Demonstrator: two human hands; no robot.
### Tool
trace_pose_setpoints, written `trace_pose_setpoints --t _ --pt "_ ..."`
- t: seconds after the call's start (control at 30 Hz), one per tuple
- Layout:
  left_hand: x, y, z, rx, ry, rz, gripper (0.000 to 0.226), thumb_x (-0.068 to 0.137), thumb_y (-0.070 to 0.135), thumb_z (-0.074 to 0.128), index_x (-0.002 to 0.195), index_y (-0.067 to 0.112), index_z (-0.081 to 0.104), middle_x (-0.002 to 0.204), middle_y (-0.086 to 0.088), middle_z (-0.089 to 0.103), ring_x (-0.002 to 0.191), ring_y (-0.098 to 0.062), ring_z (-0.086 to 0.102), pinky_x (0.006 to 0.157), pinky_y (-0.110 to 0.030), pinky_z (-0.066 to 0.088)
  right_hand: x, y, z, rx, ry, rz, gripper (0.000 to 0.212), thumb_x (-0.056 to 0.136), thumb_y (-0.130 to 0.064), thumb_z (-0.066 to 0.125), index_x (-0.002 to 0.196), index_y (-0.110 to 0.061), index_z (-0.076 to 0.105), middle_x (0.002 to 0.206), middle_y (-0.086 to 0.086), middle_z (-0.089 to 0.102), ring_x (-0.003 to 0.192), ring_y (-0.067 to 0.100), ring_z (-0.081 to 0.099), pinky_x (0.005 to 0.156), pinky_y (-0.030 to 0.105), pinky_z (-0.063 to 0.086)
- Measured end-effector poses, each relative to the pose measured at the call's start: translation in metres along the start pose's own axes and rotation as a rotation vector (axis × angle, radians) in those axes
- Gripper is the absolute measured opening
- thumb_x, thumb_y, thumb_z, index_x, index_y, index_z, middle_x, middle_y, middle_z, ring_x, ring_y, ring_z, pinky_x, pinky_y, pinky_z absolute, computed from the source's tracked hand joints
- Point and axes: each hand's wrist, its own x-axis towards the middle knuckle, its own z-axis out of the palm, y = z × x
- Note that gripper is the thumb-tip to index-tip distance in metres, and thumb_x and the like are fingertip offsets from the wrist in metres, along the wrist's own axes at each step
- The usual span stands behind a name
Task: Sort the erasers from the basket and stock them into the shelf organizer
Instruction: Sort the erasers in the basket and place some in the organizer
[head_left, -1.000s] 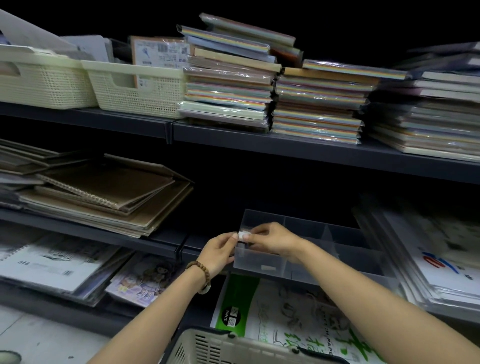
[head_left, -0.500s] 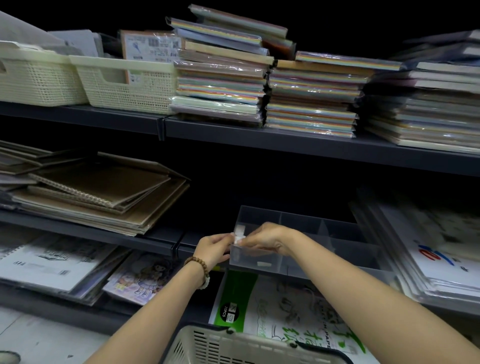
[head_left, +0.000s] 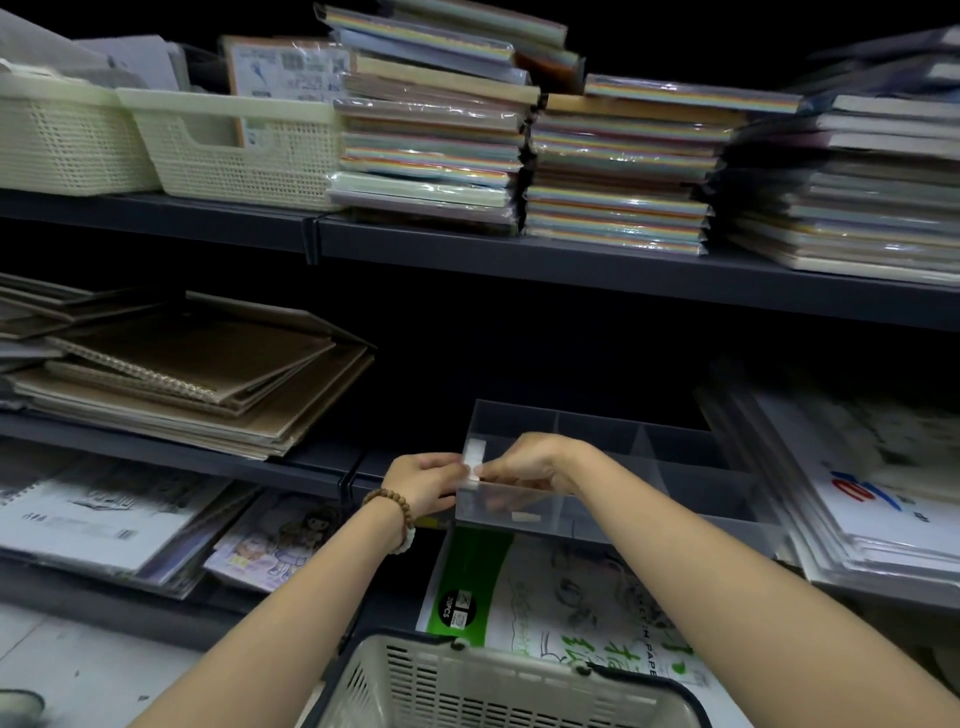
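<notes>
Over the clear organizer's (head_left: 571, 514) front-left corner, left hand (head_left: 423, 480) and right hand (head_left: 535, 460) pinch a white eraser (head_left: 475, 456) (probably aligning it).

Shelf organizer (head_left: 587, 512) at centre right of the frame, basket (head_left: 467, 686) at bottom centre.
Left hand (head_left: 423, 480) and right hand (head_left: 530, 462) meet at the organizer's front-left corner, an eraser (head_left: 475, 457) between them; paper stacks (head_left: 618, 166) lie on the upper shelf (head_left: 571, 260).

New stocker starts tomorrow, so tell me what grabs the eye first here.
Both hands meet mid-frame, left hand and right hand pinching a white eraser over the front-left corner of the clear organizer. Above, rainbow-edged paper stacks crowd the top shelf; a basket sits at the bottom edge.
</notes>
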Motion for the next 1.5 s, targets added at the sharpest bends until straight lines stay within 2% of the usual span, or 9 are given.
trace_pose_setpoints --t 0.17,0.3,0.47,0.6,0.73,0.83,1.07,1.27,1.5 --pt "-0.001 0.005 0.004 0.027 0.05 0.01 0.034 0.084 0.002 0.064 0.117 0.007 0.061 0.094 -0.005 0.064 0.085 -0.015 0.061 0.073 -0.025 0.049 0.002 0.0 0.005 0.016 0.059 0.001 0.047 0.084 -0.043 0.066 0.111 -0.004 0.063 0.105 0.011 0.069 0.094 0.021 0.067 0.081 0.029 0.053" --pt "0.0 0.003 0.004 0.013 0.047 -0.001 0.036 0.084 0.003 0.065 0.12 0.004 0.059 0.098 -0.008 0.066 0.087 -0.015 0.061 0.082 -0.028 0.048 0.003 0.001 0.004 0.064 0.107 0.005 0.052 0.081 -0.039 0.071 0.116 -0.003 0.06 0.105 0.009 0.064 0.078 0.017 0.063 0.053 0.021 0.049" --pt "-0.015 0.004 0.008 0.043 0.047 0.11 0.038 0.088 0.011 0.064 0.124 0.004 0.057 0.12 -0.015 0.061 0.102 -0.018 0.057 0.089 -0.03 0.047 -0.011 -0.001 0.004 0.103 0.198 -0.158 0.036 0.086 -0.027 0.067 0.113 -0.004 0.063 0.11 0.012 0.067 0.084 0.017 0.063 0.072 0.028 0.053" --pt "-0.047 -0.019 0.002 0.213 0.206 0.546 0.023 0.089 0.02 0.062 0.112 0.017 0.062 0.107 0.002 0.066 0.095 -0.006 0.061 0.084 -0.021 0.051 -0.062 0.023 -0.005 0.436 0.326 -0.42 0.013 0.092 -0.015 0.059 0.104 -0.015 0.065 0.102 0.006 0.071 0.092 0.015 0.068 0.072 0.018 0.055" --pt "-0.082 -0.068 0.011 0.315 0.06 0.738 0.008 0.089 0.033 0.059 0.092 0.027 0.064 0.086 0.011 0.067 0.079 -0.004 0.064 0.065 -0.013 0.05 -0.106 0.09 0.002 0.631 -0.036 -0.395 0.02 0.089 -0.026 0.062 0.105 -0.016 0.068 0.106 0.005 0.072 0.097 0.019 0.069 0.076 0.02 0.055" --pt "-0.081 -0.116 0.031 0.444 -0.141 0.606 0.007 0.09 0.028 0.061 0.084 0.03 0.065 0.081 0.013 0.066 0.074 -0.005 0.062 0.063 -0.015 0.049 -0.106 0.153 0.023 0.56 -0.364 -0.121 0.025 0.088 -0.028 0.063 0.109 -0.016 0.067 0.112 0.008 0.069 0.1 0.018 0.068 0.081 0.022 0.054" --pt "-0.036 -0.23 0.059 0.722 -0.373 -0.049 0.038 0.095 0.028 0.052 0.128 0.01 0.048 0.123 -0.008 0.055 0.106 -0.016 0.055 0.085 -0.014 0.045 -0.068 0.279 0.117 0.509 -0.099 0.399 0.032 0.09 -0.023 0.061 0.119 -0.008 0.061 0.099 0.001 0.068 0.081 0.007 0.065 0.075 0.019 0.053" --pt "-0.023 -0.302 0.07 0.693 -0.376 -0.298 0.044 0.097 0.031 0.047 0.135 0.009 0.043 0.139 -0.011 0.044 0.123 -0.026 0.046 0.092 -0.024 0.039 -0.044 0.337 0.185 0.466 0.111 0.466 0.036 0.088 -0.011 0.064 0.119 0.006 0.058 0.118 0.019 0.062 0.104 0.025 0.06 0.058 0.008 0.045" --pt "-0.014 -0.357 0.075 0.674 -0.367 -0.438 0.052 0.1 0.035 0.039 0.145 0.012 0.031 0.151 -0.009 0.031 0.135 -0.027 0.036 0.106 -0.031 0.031 -0.009 0.351 0.233 0.323 0.185 0.396 0.057 0.087 -0.018 0.065 0.138 -0.009 0.041 0.142 0.01 0.04 0.115 0.024 0.053 0.096 0.03 0.043"
